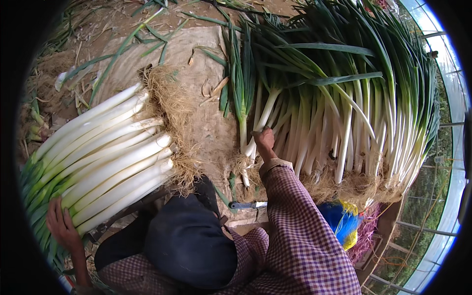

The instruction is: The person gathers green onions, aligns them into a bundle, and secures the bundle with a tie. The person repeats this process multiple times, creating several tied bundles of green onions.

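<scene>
My right hand (264, 141) grips the white stem of a large green onion (272, 100) at the near end of a long row. Its leaves reach toward the top of the view, and my hand covers part of the stem. Another green onion (243, 131) lies just left of it. At the lower left, my left hand (63, 224) rests with fingers apart on a pile of cleaned green onions (116, 162). Their white stems point right, ending in tangled roots (167, 99). A dark-handled knife (247, 205) lies below the row, its blade partly hidden by my sleeve.
A soil-stained cloth sheet (206, 129) spreads between the pile and the row of untrimmed green onions (368, 121). Loose leaves (121, 55) litter the ground above. Blue and yellow plastic (341, 223) and purple twine (365, 236) lie at the right, near a greenhouse wall (438, 177).
</scene>
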`<state>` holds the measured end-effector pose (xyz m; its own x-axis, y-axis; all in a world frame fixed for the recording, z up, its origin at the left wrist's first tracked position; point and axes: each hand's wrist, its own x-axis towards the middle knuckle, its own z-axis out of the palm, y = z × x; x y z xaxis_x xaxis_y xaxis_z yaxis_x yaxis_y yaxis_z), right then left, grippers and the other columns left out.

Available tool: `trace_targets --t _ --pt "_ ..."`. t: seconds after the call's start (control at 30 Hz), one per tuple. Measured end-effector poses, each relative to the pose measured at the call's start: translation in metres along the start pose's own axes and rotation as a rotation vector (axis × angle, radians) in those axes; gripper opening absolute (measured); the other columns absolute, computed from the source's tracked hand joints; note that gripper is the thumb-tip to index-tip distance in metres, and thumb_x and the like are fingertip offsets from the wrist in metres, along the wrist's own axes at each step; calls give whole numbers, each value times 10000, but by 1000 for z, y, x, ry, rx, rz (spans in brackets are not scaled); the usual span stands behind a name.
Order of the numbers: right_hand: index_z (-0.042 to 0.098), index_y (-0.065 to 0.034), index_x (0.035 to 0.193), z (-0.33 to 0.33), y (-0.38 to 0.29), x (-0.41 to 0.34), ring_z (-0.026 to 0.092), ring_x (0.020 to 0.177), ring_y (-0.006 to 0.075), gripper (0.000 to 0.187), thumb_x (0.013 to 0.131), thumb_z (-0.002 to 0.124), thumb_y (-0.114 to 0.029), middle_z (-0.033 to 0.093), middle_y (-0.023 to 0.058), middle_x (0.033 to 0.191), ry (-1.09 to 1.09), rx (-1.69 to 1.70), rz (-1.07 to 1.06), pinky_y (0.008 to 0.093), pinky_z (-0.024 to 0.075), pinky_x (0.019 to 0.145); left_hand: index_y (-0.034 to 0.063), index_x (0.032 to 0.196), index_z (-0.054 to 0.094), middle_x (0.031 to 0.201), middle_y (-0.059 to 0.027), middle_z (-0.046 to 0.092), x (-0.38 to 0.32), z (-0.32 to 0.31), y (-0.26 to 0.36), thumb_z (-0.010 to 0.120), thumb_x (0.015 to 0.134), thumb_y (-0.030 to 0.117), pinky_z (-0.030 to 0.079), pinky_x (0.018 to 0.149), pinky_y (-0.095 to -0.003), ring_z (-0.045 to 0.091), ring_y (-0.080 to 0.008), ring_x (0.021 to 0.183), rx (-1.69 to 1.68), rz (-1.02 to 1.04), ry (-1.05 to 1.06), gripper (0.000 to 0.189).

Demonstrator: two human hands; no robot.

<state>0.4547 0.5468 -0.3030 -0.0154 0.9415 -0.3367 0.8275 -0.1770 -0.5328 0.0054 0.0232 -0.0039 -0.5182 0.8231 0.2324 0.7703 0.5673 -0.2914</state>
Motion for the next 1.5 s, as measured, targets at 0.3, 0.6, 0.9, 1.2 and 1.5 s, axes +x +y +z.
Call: trace_targets --t 0.3,0.6,0.9,1.2,1.5 --pt "469 115 1198 47 -5 9 633 1078 466 715 742 796 -327 641 338 1115 21 136 8 485 487 950 47 1348 613 1389 -144 580 -1 -8 4 500 1022 127 337 1113 -472 523 -325 1306 20 -13 -29 354" --pt "541 70 1288 -10 -29 -10 595 1046 270 599 813 773 -212 648 150 1109 -244 644 17 410 481 890 47 1335 617 1380 -140 583 4 -16 16 512 1018 128 340 1109 -467 527 -321 1291 0 -34 -31 343" --pt "531 70 1262 -93 -24 -166 707 868 227 469 869 702 -118 716 150 1033 -684 937 126 385 621 746 50 1316 621 1339 -129 597 3 -17 21 577 977 99 363 1093 -467 540 -323 1269 -41 -43 21 345" --pt "580 72 1211 -62 14 -219 702 819 229 399 836 631 -55 712 158 1009 -706 832 157 365 597 743 41 1270 638 1287 -113 617 17 -24 34 621 966 131 379 1075 -468 559 -308 1232 -94 -30 105 317" --pt "492 23 1345 -149 -56 -250 666 718 173 483 876 610 22 723 153 993 -714 945 105 324 586 624 64 1240 651 1245 -99 623 13 -24 39 658 944 167 382 1075 -460 563 -294 1208 -96 -50 187 314"
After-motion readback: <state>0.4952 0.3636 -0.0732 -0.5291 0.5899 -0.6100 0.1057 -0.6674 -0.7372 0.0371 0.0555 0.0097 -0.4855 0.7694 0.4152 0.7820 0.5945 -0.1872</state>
